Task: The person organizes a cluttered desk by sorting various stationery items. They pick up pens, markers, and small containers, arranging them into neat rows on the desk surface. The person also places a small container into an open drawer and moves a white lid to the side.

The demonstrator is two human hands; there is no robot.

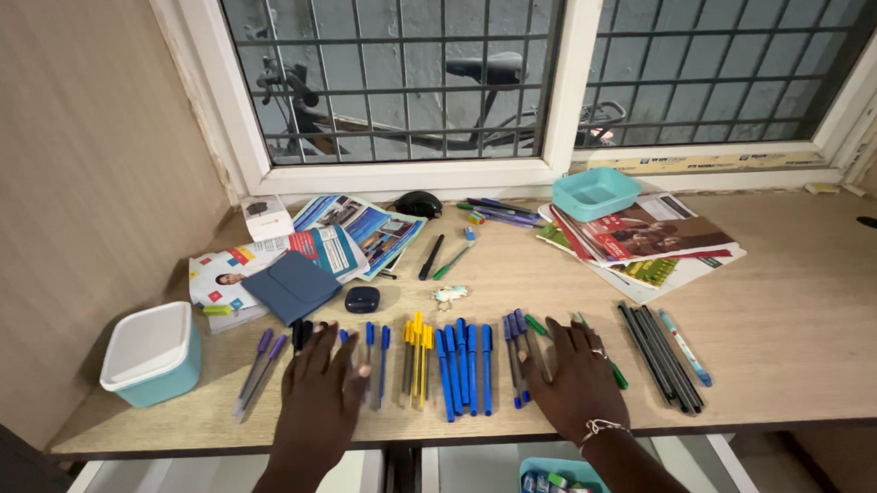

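Two hands lie flat among rows of sorted pens on a wooden desk point(800, 302).

The left hand point(319, 392) lies palm down, fingers spread and holding nothing, over the clear-barrelled blue pens point(376, 360), just left of the yellow pens point(418, 359). The right hand point(574, 373) is likewise open and flat, gripping nothing, covering pens just right of the solid blue pens point(465, 367), which lie right of the yellow ones. Purple pens point(258, 371) and a lidded teal box point(153, 356) lie further left; black pens point(661, 355) far right. Behind the yellow pens sit a small dark case point(363, 299), a navy pouch point(291, 286), magazines point(642, 234) and an open teal tray point(595, 192).
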